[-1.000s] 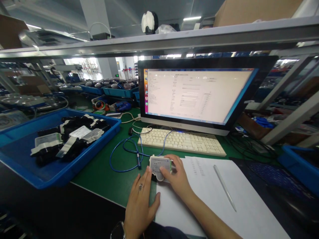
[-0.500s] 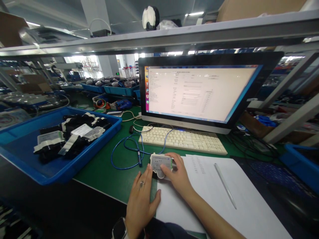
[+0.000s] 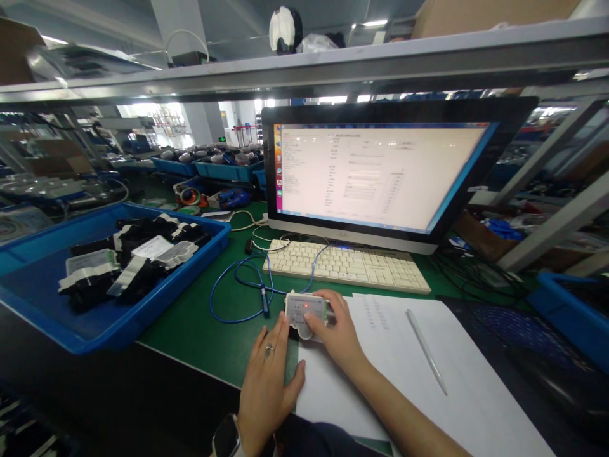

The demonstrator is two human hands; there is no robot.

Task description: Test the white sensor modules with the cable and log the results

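A small white module [image 3: 302, 310] with a lit red dot rests on the green mat [image 3: 200, 324] in front of the keyboard [image 3: 347, 266]. My right hand [image 3: 335, 330] curls around its right side, thumb on its front face. Flat on the mat lies my left hand [image 3: 269, 381], fingers stretched out, their tips touching the module's lower left corner. It wears a ring, and a watch is on that wrist. A blue cable [image 3: 245, 289] loops on the mat just left of the module.
A blue tray [image 3: 107, 330] of black and white parts sits at the left. A monitor [image 3: 380, 178] stands behind the keyboard. White paper sheets [image 3: 404, 387] with a pen [image 3: 425, 358] lie at the right. More blue bins [image 3: 223, 170] stand further back.
A red light has come on on the module's face. Both hands stay in almost the same place.
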